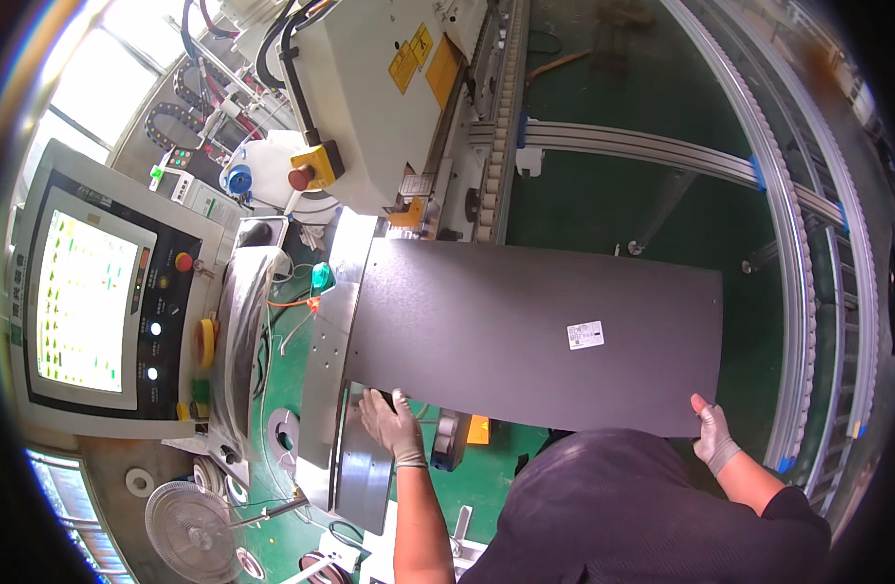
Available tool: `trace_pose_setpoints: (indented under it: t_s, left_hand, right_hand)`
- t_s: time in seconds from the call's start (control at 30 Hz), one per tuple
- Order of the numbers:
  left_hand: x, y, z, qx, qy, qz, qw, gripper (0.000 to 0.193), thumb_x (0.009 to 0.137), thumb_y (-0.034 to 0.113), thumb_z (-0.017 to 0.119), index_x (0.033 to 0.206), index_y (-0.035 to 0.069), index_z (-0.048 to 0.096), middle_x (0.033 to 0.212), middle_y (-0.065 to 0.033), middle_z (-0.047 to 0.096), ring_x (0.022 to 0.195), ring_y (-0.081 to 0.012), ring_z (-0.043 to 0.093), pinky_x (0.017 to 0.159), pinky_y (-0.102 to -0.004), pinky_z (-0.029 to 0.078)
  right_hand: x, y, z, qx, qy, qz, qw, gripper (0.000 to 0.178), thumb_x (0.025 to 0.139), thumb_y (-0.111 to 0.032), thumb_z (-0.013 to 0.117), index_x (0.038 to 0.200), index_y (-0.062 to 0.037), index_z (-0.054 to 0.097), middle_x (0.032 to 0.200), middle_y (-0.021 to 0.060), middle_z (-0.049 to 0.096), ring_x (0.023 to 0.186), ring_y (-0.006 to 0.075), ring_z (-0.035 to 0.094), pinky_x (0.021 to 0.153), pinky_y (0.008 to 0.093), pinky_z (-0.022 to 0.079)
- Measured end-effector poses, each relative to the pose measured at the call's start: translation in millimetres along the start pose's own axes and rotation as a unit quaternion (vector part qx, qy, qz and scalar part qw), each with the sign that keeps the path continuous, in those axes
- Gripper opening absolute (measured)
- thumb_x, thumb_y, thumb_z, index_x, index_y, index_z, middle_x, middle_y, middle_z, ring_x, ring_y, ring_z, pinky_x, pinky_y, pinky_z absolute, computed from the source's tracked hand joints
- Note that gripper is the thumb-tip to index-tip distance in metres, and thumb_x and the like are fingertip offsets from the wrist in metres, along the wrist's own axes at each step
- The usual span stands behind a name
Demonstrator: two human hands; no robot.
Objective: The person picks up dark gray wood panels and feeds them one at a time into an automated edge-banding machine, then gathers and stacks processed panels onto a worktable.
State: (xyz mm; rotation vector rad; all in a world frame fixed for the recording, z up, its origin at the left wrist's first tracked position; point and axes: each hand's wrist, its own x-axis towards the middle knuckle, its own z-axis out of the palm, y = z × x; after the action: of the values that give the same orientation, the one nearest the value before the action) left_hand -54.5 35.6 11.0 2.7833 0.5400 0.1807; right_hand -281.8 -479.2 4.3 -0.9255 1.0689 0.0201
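A large dark grey board [467, 326] with a white label [584, 335] lies across in front of me. Its left end rests against the metal machine table [342, 292]. My right hand [715, 436], in a pale glove with the thumb tip bare, grips the board's near right corner, thumb on top and fingers partly hidden. My left hand [393, 428], also gloved, is at the near left corner, fingers spread over the metal bed [365, 477] and thumb by the board's edge. Whether that thumb touches the board I cannot tell.
A control panel [87, 302] with a lit screen stands at left. The white machine housing [369, 107] carries a red stop button [301, 177]. Roller rails [793, 292] curve along the right. A fan [189, 530] and cables are low at left, above a green floor.
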Motion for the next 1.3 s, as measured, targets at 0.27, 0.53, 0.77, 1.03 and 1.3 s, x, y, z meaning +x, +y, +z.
trace_pose_setpoints:
  t_s: [0.27,0.53,0.77,1.03,1.3]
  left_hand:
    - [46.6,42.6,21.1,-0.023,-0.041,0.058,0.997,0.075,0.099,0.053,0.039,0.145,-0.007,0.038,0.156,-0.0228,0.031,0.147,-0.0374,0.023,0.12,-0.0486,0.014]
    - [102.3,103.0,54.0,0.043,-0.03,0.119,0.992,0.082,0.095,0.059,0.043,0.145,-0.007,0.038,0.156,-0.0252,0.029,0.147,-0.0377,0.023,0.12,-0.0487,0.014]
    - [147.0,137.8,68.4,0.045,-0.036,0.132,0.99,0.082,0.095,0.061,0.042,0.15,0.0,0.033,0.159,-0.0174,0.028,0.148,-0.0333,0.022,0.12,-0.0477,0.012]
    - [60.2,90.5,34.0,-0.071,-0.07,0.22,0.97,0.068,0.094,0.046,0.052,0.142,-0.001,0.045,0.153,-0.0204,0.038,0.144,-0.0379,0.03,0.119,-0.0475,0.019]
    - [-184.4,-91.8,-36.5,0.003,0.036,-0.055,0.998,0.071,0.09,0.045,0.053,0.144,0.0,0.042,0.154,-0.0182,0.036,0.145,-0.0361,0.029,0.119,-0.0475,0.018]
  right_hand:
    - [40.8,-61.3,33.9,0.036,-0.035,-0.022,0.999,0.033,0.093,-0.028,0.068,0.115,-0.0059,0.057,0.106,0.0035,0.063,0.097,0.018,0.062,0.09,0.0376,0.052]
    - [102.4,-118.6,61.1,0.019,-0.04,-0.082,0.996,0.035,0.093,-0.034,0.069,0.116,-0.0087,0.061,0.106,-0.0003,0.066,0.092,0.0135,0.065,0.079,0.0311,0.054]
    - [160.9,-176.6,84.3,0.066,-0.039,-0.047,0.996,0.031,0.091,-0.034,0.071,0.114,-0.0146,0.063,0.102,-0.0016,0.068,0.088,0.0114,0.066,0.07,0.026,0.055]
    - [224.5,-197.1,92.1,0.07,-0.019,-0.143,0.987,0.031,0.09,-0.047,0.068,0.104,-0.02,0.061,0.087,-0.0056,0.063,0.072,0.0074,0.06,0.055,0.0191,0.042]
    - [177.9,13.4,212.8,-0.091,-0.213,0.079,0.97,0.035,0.094,-0.052,0.059,0.086,-0.0173,0.059,0.078,0.0008,0.065,0.065,0.0151,0.062,0.049,0.025,0.048]
